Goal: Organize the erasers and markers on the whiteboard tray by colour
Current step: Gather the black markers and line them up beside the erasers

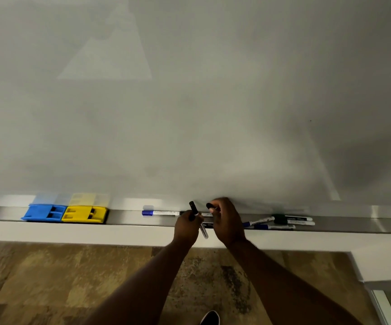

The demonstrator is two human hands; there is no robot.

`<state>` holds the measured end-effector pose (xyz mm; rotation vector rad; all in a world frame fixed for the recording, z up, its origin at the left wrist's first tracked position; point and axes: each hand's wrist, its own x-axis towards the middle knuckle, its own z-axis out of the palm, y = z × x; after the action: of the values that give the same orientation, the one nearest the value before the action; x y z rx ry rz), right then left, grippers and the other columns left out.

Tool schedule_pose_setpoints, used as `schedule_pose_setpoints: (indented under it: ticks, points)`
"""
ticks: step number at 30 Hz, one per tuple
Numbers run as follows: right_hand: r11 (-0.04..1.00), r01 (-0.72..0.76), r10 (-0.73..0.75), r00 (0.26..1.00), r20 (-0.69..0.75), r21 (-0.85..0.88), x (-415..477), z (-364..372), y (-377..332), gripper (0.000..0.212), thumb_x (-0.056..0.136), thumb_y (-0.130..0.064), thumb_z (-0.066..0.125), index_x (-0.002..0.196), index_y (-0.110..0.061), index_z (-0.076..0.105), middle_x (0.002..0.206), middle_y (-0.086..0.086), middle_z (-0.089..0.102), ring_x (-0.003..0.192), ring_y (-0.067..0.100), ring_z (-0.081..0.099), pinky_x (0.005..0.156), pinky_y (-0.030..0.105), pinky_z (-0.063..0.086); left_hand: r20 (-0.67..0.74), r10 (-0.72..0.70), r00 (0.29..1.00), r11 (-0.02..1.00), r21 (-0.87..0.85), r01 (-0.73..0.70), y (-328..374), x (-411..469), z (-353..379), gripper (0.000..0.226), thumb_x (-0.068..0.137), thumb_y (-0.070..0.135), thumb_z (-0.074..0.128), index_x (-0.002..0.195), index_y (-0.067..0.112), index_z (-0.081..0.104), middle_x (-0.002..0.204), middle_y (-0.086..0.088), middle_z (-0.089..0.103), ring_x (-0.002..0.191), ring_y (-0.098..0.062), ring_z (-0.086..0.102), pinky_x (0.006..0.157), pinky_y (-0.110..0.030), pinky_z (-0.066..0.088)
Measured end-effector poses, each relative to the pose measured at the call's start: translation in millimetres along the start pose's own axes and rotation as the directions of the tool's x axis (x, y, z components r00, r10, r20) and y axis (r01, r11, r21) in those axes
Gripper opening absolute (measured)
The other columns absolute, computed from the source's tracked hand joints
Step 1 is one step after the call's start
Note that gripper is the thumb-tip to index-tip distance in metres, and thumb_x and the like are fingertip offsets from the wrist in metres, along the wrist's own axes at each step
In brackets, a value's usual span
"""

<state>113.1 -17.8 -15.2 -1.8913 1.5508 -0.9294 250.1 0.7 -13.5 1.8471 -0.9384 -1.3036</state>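
— What's nearest you?

— The left hand [188, 225], closed around a black-capped marker [198, 221] held upright over the tray's [128, 215] front edge. The right hand [225, 219] pinches another black marker [210, 205] just beside it.

— And farther along?

— A blue-capped marker [160, 212] lies in the tray left of the hands; a loose heap of blue and green markers [281, 222] lies to the right. Far left, a blue eraser [45, 212] touches a yellow eraser [85, 214].

— What might go wrong?

— I'd guess the upright marker could slip past the edge to the floor [72, 277], or the crossed heap could roll when one is pulled out.

— Any writing?

— Print on the barrels, too small to read
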Motion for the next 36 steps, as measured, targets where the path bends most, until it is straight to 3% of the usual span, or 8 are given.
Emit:
schedule_pose_setpoints:
  ticks: [6,12,15,18,22,26,31,36]
  points:
    - [0.957,-0.175,0.184,0.983,-0.017,0.232,-0.9,25.4,-31.8,0.011,0.091,-0.011,0.061,0.100,-0.017,0.063,0.098,-0.002,0.068,0.090,0.014,0.065,0.080,0.036,0.057,0.048,0.122,0.991,0.992,0.016,-0.122,0.6,-7.4,-11.5,0.031,0.084,0.005,0.059,0.064,0.028,0.064,0.052,0.011,0.062,0.048,0.004,0.055,0.056,-0.024,0.043]
    - [0.939,-0.207,0.198,0.978,0.062,0.273,0.8,34.4,-43.0,0.012,0.092,-0.013,0.062,0.101,-0.017,0.067,0.099,-0.001,0.072,0.092,0.014,0.069,0.083,0.036,0.060,0.019,0.150,0.988,0.984,-0.095,-0.148,-7.3,-17.1,-29.4,0.014,0.092,0.012,0.058,0.098,0.019,0.069,0.078,0.001,0.070,0.068,-0.012,0.064,0.066,-0.029,0.050]
    - [0.980,-0.189,0.184,0.979,0.088,0.062,1.4,37.3,-36.9,0.023,0.096,-0.011,0.054,0.115,-0.012,0.066,0.113,0.006,0.070,0.105,0.022,0.066,0.090,0.028,0.051,-0.064,0.095,0.993,0.994,-0.043,-0.097,-12.8,-17.2,-41.2,0.017,0.094,0.022,0.057,0.104,0.012,0.067,0.088,-0.006,0.072,0.080,-0.021,0.066,0.070,-0.031,0.049]
    - [0.961,-0.193,0.240,0.938,0.251,-0.199,-1.5,39.2,-24.8,0.040,0.096,-0.009,0.050,0.136,-0.012,0.054,0.138,0.009,0.058,0.127,0.027,0.054,0.108,0.035,0.043,-0.102,0.047,0.994,0.998,-0.030,-0.050,-17.3,-17.0,-56.0,0.017,0.095,0.024,0.056,0.105,0.014,0.066,0.092,-0.004,0.071,0.084,-0.020,0.066,0.066,-0.024,0.045]
    - [0.908,-0.009,0.216,0.866,0.450,-0.418,-5.9,50.7,-16.7,0.059,0.092,-0.005,0.049,0.148,-0.017,0.037,0.154,0.006,0.041,0.142,0.025,0.037,0.116,0.037,0.035,-0.110,-0.025,0.994,1.000,-0.021,0.023,-30.1,-14.1,-76.3,0.023,0.096,0.023,0.054,0.114,0.011,0.063,0.101,-0.007,0.070,0.088,-0.021,0.064,0.076,-0.028,0.047]
    - [0.806,0.143,0.183,0.863,0.471,-0.574,-4.0,67.8,-20.9,0.054,0.093,-0.010,0.047,0.146,-0.018,0.038,0.150,0.005,0.041,0.139,0.028,0.036,0.106,0.044,0.043,-0.107,-0.096,0.990,0.995,-0.001,0.096,-45.2,-10.7,-92.1,0.024,0.096,0.023,0.055,0.113,0.009,0.064,0.105,-0.012,0.072,0.094,-0.027,0.069,0.086,-0.039,0.055]
    - [0.713,0.090,0.279,0.873,0.400,-0.695,0.5,71.1,-17.1,0.042,0.088,-0.008,0.049,0.129,-0.016,0.053,0.136,0.007,0.048,0.130,0.029,0.043,0.096,0.042,0.044,-0.122,-0.125,0.985,0.992,0.009,0.128,-55.0,-0.9,-112.8,0.022,0.095,0.021,0.055,0.110,0.010,0.066,0.100,-0.014,0.072,0.074,-0.017,0.064,0.057,-0.023,0.047]
    - [0.749,0.040,0.262,0.899,0.351,-0.661,4.0,69.8,-17.2,0.033,0.089,-0.008,0.048,0.120,-0.018,0.056,0.124,0.004,0.059,0.119,0.028,0.052,0.090,0.039,0.044,-0.228,-0.133,0.965,0.991,-0.015,0.133,-50.1,19.6,-136.2,0.022,0.094,0.020,0.056,0.111,0.008,0.064,0.103,-0.015,0.071,0.085,-0.024,0.061,0.075,-0.028,0.044]
